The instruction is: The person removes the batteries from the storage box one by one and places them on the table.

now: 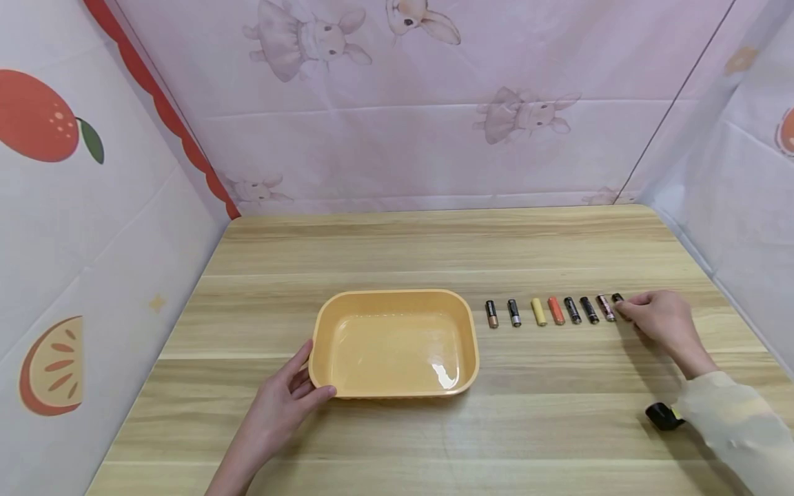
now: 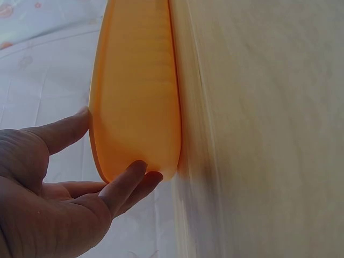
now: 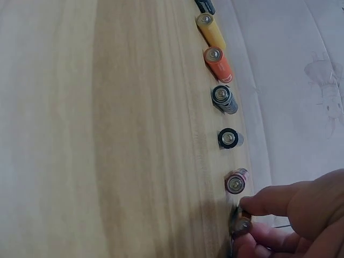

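Observation:
My left hand (image 1: 277, 411) holds the near left corner of a yellow plastic basin (image 1: 397, 394). In the left wrist view, the thumb touches the basin's rim and the fingers (image 2: 124, 185) lie against its outer wall. At the right end of a row of batteries, my right hand (image 1: 665, 322) pinches a dark battery (image 3: 243, 223) between thumb and fingers; the hand partly covers it. Just left of it lies a pink-and-black battery (image 1: 605, 308). Farther left come black batteries (image 1: 589, 310), an orange battery (image 1: 555, 311) and a yellow battery (image 1: 538, 312).
Two more black batteries, one copper-ended (image 1: 491, 314) and one silver-ended (image 1: 514, 313), lie nearest the basin's right side. All rest on a wooden table (image 1: 434, 248). Printed cloth walls (image 1: 397, 151) stand behind and beside it. A black object (image 1: 664, 416) shows by the right sleeve.

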Motion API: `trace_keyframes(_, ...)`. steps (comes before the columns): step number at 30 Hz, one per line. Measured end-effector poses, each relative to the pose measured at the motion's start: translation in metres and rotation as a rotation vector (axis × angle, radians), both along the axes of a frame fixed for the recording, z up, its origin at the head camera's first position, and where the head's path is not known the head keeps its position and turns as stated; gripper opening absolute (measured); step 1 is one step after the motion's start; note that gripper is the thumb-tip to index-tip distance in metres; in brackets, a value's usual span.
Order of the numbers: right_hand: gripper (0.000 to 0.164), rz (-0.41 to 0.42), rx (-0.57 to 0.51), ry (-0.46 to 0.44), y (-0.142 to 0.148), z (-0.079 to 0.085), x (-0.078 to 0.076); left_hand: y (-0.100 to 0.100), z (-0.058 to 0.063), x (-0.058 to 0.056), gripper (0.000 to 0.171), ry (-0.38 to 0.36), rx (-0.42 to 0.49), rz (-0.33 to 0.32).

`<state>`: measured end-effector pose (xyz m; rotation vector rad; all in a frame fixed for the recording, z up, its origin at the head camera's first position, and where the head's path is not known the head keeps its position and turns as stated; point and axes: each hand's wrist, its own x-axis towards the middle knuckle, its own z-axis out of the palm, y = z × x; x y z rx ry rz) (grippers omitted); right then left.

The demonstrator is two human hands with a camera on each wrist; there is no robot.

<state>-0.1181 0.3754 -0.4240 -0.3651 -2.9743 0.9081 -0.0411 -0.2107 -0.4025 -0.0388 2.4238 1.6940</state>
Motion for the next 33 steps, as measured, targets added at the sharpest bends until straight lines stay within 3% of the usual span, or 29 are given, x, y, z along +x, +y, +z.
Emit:
trace_keyframes(16, 0.038, 0.052, 0.038, 0.004, 0.0, 0.0004, -0.0031, -0.0004, -0.0008, -0.0005, 0.088, 0.007, -0.004, -0.004)
trace_keyframes(33, 0.05, 0.053, 0.031, -0.057, 0.0004, 0.0054, -0.001, -0.0011, -0.0003, -0.0001, 0.088, -0.004, -0.01, -0.005)
